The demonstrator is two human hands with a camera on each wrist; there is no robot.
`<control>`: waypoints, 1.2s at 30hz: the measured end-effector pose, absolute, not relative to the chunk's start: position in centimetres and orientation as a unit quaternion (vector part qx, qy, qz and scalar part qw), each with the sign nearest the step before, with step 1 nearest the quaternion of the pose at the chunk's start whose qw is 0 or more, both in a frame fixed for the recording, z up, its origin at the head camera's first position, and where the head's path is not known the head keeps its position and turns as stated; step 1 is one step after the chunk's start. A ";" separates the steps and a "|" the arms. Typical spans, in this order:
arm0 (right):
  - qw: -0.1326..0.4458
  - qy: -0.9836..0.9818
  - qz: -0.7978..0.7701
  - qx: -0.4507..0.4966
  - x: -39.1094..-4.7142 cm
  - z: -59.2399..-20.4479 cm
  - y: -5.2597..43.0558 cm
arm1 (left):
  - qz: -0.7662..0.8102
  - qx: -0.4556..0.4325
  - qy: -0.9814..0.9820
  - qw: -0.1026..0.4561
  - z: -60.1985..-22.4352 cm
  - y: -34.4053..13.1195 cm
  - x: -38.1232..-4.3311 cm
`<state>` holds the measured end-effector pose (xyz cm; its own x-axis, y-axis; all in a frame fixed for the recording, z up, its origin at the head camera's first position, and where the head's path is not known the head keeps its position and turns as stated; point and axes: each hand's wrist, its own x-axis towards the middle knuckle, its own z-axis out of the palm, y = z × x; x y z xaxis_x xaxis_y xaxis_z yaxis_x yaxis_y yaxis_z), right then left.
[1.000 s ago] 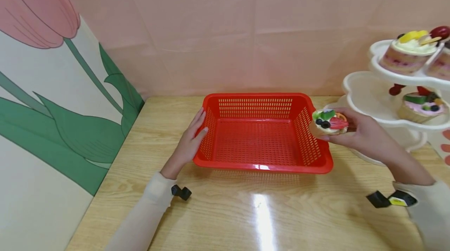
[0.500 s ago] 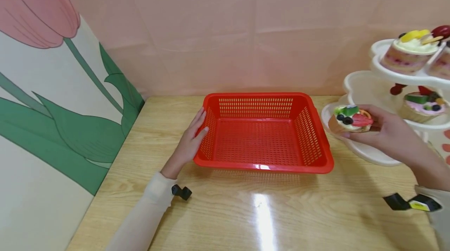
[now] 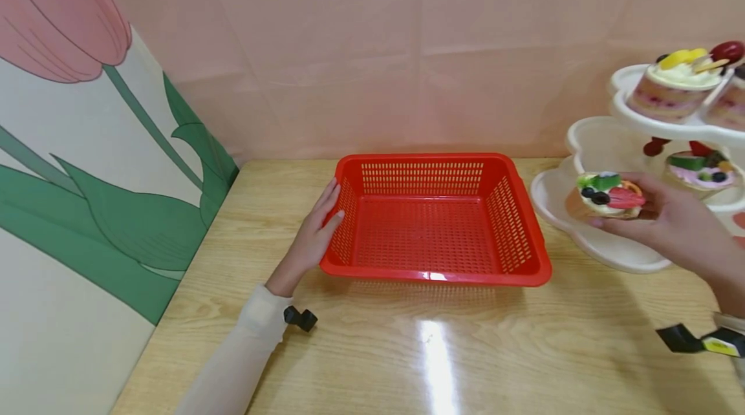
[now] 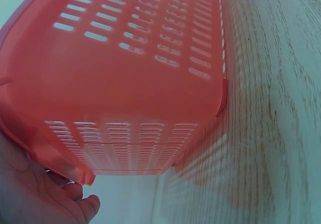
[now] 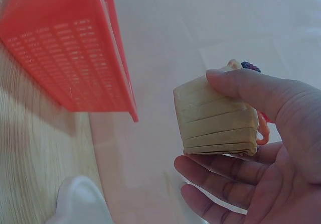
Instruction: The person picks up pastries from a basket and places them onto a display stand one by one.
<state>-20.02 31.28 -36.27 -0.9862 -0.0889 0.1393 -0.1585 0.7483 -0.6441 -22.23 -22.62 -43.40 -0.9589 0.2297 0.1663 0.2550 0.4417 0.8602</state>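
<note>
My right hand [image 3: 663,211] holds a cupcake [image 3: 611,195] between thumb and fingers. It is topped with cream, strawberry slices, dark berries and a green piece. In the right wrist view the cupcake's pale pleated side [image 5: 215,116] shows beneath the thumb. The hand is in front of a white tiered stand [image 3: 582,143], above its lowest tier [image 3: 617,253]. My left hand [image 3: 311,237] rests against the left rim of a red plastic basket [image 3: 433,276], fingers extended along it. From the left wrist, its fingers [image 4: 85,206] appear by the basket's end handle. The basket's visible floor bears nothing.
On the stand's upper tier sit layered dessert cups [image 3: 675,88]; a second cupcake [image 3: 698,172] is on the middle tier, partly behind my right hand. A pink cloth [image 3: 349,66] hangs behind the wooden table [image 3: 372,350]. A flower-patterned panel [image 3: 116,208] borders the left side.
My right hand, still holding the cupcake, has moved right from the basket's right rim to over the stand's lowest tier. The left hand and basket have stayed in place.
</note>
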 end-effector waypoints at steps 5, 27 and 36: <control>0.054 -0.930 0.359 0.051 -19.7 -36.3 32.2 | -0.504 -0.140 -0.852 0.015 -43.4 -22.6 -22.2; 0.108 -0.917 0.383 -0.002 -20.0 -36.4 32.9 | -0.505 -0.139 -0.852 0.007 -43.1 -22.5 -22.1; 0.161 -0.938 0.305 -0.045 -20.9 -36.2 31.8 | -0.501 -0.139 -0.854 -0.007 -39.8 -21.6 -20.4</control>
